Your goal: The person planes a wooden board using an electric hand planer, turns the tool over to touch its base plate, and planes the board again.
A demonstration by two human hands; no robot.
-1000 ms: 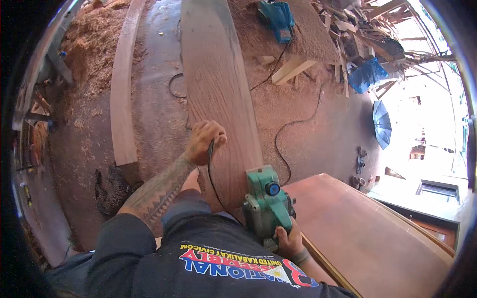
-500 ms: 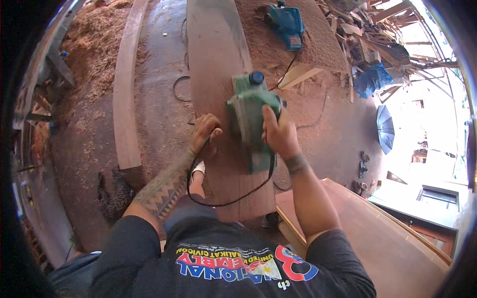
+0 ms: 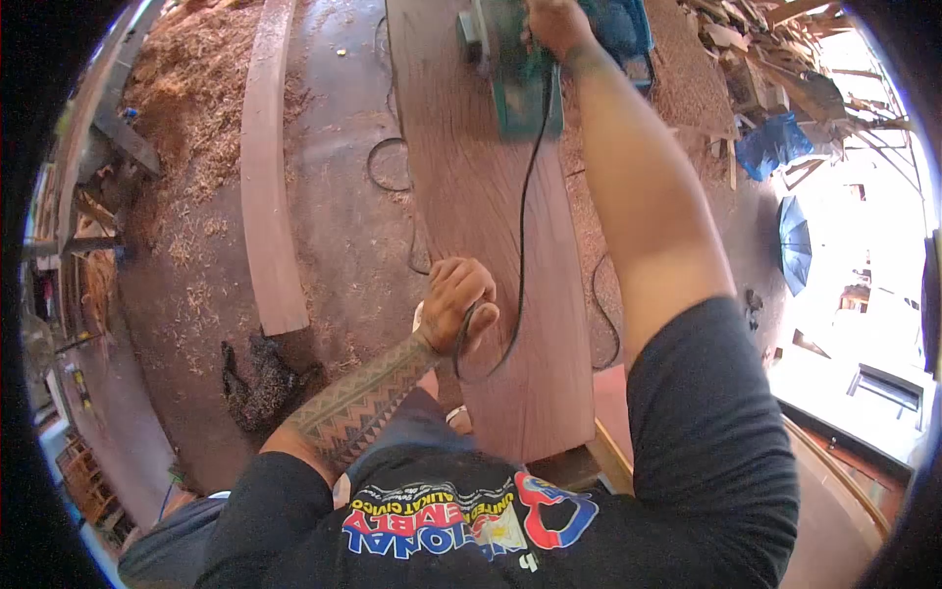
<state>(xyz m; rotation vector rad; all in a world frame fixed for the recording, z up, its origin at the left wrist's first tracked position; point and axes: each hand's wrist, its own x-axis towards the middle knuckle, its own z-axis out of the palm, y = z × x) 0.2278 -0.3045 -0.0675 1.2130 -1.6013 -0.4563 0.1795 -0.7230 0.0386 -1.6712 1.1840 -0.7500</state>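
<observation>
Shavings-strewn floor (image 3: 343, 226) around, R hand (image 3: 561, 27) fingers closed on planer (image 3: 527, 103), prob. heavy & rigid, best held up top; L hand (image 3: 458, 299) fingers half-curled w/ bendy cord (image 3: 524, 211).

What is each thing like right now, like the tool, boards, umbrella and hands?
Planer: held, blurred; can't tell if switched on
Cord: slack, curved
Wide board: lying flat
Narrow board: lying flat
Umbrella: open
Blue plastic: crumpled
Left hand: closed on cord
Right hand: gripping planer
</observation>
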